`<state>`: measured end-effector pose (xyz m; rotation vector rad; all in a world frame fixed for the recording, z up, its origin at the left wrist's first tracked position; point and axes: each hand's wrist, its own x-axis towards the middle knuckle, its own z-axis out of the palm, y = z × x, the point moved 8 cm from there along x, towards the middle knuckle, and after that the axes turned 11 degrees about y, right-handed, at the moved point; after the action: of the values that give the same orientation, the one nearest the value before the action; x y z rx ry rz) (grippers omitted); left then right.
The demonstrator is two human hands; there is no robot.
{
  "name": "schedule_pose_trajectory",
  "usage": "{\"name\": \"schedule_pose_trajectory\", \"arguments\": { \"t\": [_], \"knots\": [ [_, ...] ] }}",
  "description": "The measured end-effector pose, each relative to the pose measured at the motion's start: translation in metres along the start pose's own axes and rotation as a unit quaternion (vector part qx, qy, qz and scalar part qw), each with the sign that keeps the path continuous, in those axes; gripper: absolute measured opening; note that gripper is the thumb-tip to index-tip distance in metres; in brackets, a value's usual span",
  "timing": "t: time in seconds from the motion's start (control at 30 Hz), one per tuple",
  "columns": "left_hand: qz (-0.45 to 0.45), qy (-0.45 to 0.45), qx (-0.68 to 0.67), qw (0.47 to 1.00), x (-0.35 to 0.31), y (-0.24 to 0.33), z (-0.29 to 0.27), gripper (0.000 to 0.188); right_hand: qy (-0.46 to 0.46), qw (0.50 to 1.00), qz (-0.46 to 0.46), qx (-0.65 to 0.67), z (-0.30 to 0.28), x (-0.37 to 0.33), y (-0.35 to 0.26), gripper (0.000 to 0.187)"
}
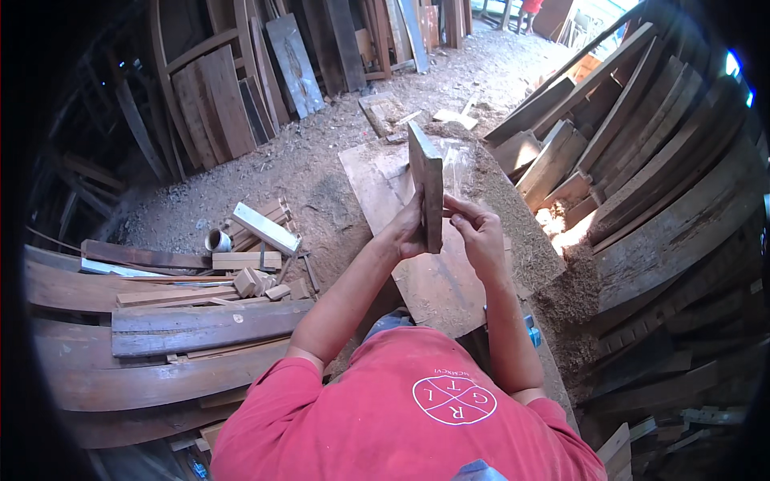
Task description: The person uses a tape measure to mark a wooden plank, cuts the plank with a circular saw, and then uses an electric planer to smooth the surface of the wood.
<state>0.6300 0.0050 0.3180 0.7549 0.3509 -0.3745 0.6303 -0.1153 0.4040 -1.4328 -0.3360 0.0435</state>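
Note:
A short wooden board (431,180) is held up on its edge in front of me, its narrow side turned toward my view. My left hand (411,230) grips its lower near end from the left. Close against the board's right face, my right hand (475,230) has its fingers curled together in a pinch, the fingertips at or very near the wood. Whether anything small is between those fingertips cannot be made out. Beneath both hands lies a worn wooden panel (439,290) with sawdust and shavings on it.
Stacked planks (208,329) lie to my left, with small wood blocks (250,282), a cup (216,240) and a white-faced batten (266,228) on or beside them. Long boards (674,152) lean at the right. More planks (216,104) stand at the back left. A person (529,12) is far off.

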Motion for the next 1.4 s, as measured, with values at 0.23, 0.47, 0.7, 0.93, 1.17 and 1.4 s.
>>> {"name": "schedule_pose_trajectory", "arguments": {
  "t": [0.23,0.47,0.7,0.93,1.17,1.4],
  "knots": [
    [0.030,0.029,0.018,0.999,-0.013,0.002,-0.007,0.073,-0.013,0.999,0.033,0.020,-0.004,-0.004,-0.014,0.038],
    [0.095,0.225,-0.042,0.969,-0.023,-0.055,-0.082,0.064,0.032,0.964,0.227,0.137,-0.035,-0.052,0.011,0.052],
    [0.232,0.374,0.083,0.894,-0.029,-0.096,-0.098,0.075,0.060,0.949,0.272,0.151,-0.102,-0.096,0.094,0.048],
    [0.208,0.424,0.314,0.824,0.074,-0.124,-0.129,0.076,0.224,0.927,0.301,0.015,-0.197,-0.128,0.184,0.054],
    [0.105,0.266,0.610,0.738,0.101,-0.152,-0.219,0.083,0.203,0.741,0.238,-0.593,-0.280,-0.257,0.142,0.056],
    [0.177,0.333,0.703,0.603,0.095,-0.136,-0.163,0.038,0.169,0.801,0.350,-0.454,-0.305,-0.257,0.180,0.047]
  ]
}}
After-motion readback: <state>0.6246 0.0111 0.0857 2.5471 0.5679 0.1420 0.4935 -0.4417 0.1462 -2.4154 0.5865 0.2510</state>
